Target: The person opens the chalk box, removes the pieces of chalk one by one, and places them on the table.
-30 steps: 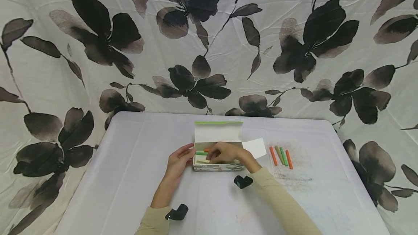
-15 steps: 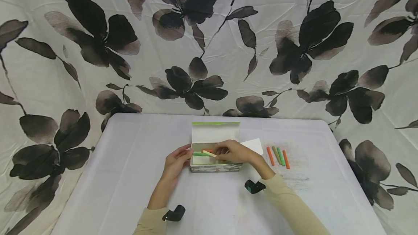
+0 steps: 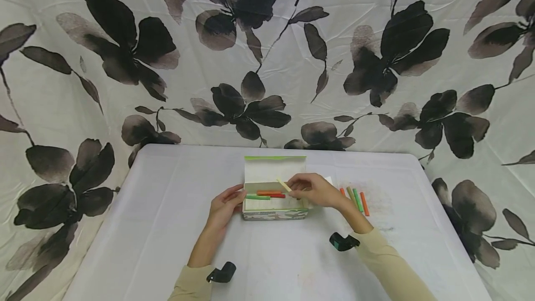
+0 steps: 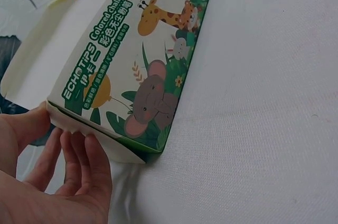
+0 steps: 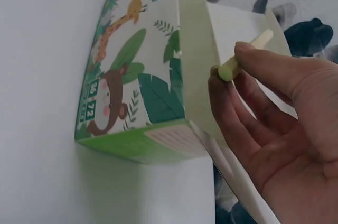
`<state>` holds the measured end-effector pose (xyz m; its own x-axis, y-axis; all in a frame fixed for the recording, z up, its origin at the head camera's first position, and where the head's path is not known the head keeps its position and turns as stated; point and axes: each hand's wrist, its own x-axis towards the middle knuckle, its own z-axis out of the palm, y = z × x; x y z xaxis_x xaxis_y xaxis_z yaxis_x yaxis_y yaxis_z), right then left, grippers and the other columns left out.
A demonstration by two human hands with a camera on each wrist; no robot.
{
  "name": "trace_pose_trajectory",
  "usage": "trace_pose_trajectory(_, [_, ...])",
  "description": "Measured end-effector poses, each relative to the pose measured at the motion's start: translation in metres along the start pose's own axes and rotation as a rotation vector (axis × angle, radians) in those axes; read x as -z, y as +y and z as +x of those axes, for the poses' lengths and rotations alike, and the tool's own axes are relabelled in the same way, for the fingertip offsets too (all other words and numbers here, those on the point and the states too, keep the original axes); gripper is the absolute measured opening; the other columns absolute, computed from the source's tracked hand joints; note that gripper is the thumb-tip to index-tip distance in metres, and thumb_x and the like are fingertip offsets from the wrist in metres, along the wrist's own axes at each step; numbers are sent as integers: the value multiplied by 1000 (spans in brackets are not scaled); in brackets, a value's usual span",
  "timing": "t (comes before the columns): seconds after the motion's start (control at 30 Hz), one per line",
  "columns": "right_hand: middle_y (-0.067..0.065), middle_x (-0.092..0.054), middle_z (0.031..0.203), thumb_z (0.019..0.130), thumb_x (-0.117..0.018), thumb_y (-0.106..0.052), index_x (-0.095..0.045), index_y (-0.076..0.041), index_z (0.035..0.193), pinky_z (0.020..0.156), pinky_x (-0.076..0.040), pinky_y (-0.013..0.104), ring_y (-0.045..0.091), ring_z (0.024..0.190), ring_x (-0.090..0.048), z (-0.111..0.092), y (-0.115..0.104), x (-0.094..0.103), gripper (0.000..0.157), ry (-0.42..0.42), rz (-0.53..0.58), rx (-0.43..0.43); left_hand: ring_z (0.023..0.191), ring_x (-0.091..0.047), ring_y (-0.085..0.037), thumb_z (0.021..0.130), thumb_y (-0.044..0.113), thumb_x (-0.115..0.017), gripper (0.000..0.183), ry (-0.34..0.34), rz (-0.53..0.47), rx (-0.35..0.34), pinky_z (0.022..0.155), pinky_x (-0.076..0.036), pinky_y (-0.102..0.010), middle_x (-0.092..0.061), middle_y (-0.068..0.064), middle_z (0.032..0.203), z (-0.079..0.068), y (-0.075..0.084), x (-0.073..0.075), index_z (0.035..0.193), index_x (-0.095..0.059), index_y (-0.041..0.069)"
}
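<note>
An open box of colored chalk (image 3: pixel 274 216) stands on the white table, lid raised at the back. My left hand (image 3: pixel 223 210) holds its left end, thumb at the rim and fingers against the side, as the left wrist view shows. Over the box's right part, my right hand (image 3: pixel 315 190) pinches a pale yellow chalk stick (image 5: pixel 262 39) between thumb and fingertips, clear of the box. Inside the box lie an orange chalk (image 3: pixel 269 193), a red chalk (image 3: pixel 277 195) and a green chalk (image 3: pixel 257 197).
Right of the box, several chalks lie side by side on the table, among them a green chalk (image 3: pixel 358 200) and an orange chalk (image 3: pixel 365 204). Chalk smudges mark the white tablecloth (image 3: pixel 267 254) nearby. A floral cloth (image 3: pixel 246 27) hangs behind the table.
My right hand has lifted the pale yellow chalk out of the box and moved right and up with it. The orange and red chalks inside now show more fully. My left hand stays at the box.
</note>
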<state>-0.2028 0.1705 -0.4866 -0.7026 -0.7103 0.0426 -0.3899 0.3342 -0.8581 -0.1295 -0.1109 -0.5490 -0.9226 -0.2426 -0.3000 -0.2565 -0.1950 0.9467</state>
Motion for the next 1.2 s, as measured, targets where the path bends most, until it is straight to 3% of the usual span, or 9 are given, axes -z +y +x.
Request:
trace_pose_trajectory(0.3, [13, -70, 110, 97, -72, -11, -67, 1, 123, 86, -56, 28, 25, 100, -68, -25, -2, 20, 29, 126, 89, -62, 86, -67, -17, 96, 13, -74, 40, -2, 20, -6, 71, -55, -24, -70, -7, 106, -1, -1, 1, 133, -66, 1])
trace_pose_trajectory(0.63, [15, -70, 113, 99, -72, -18, -63, 1, 129, 87, -58, 32, 24, 101, -71, -47, 1, 42, 37, 242, 110, -152, 89, -64, -13, 96, 17, -75, 42, -3, 57, 10, 72, -54, -22, -68, -8, 111, -2, 0, 1, 135, -64, 4])
trace_pose_trajectory(0.8, [15, -69, 116, 100, -71, -22, -62, 0, 131, 90, -57, 33, 21, 102, -71, -61, 8, 52, 39, 293, 111, -190, 88, -65, -12, 97, 16, -74, 41, 2, 54, 14, 72, -54, -22, -68, -7, 111, -2, 0, 0, 135, -64, 4])
trace_pose_trajectory(1.0, [20, -67, 122, 101, -69, -24, -59, 2, 135, 91, -57, 36, 27, 105, -71, -80, 18, 65, 44, 340, 140, -233, 85, -65, -11, 96, 14, -74, 41, 2, 50, 10, 71, -54, -22, -69, -8, 111, 0, -1, -1, 135, -65, 3])
trace_pose_trajectory(1.2, [22, -66, 125, 100, -70, -28, -57, 3, 137, 94, -57, 36, 16, 103, -71, -98, 35, 72, 50, 414, 126, -302, 87, -66, -14, 96, 12, -74, 40, 7, 28, 5, 70, -54, -22, -69, -5, 106, 0, -1, -2, 134, -65, 2])
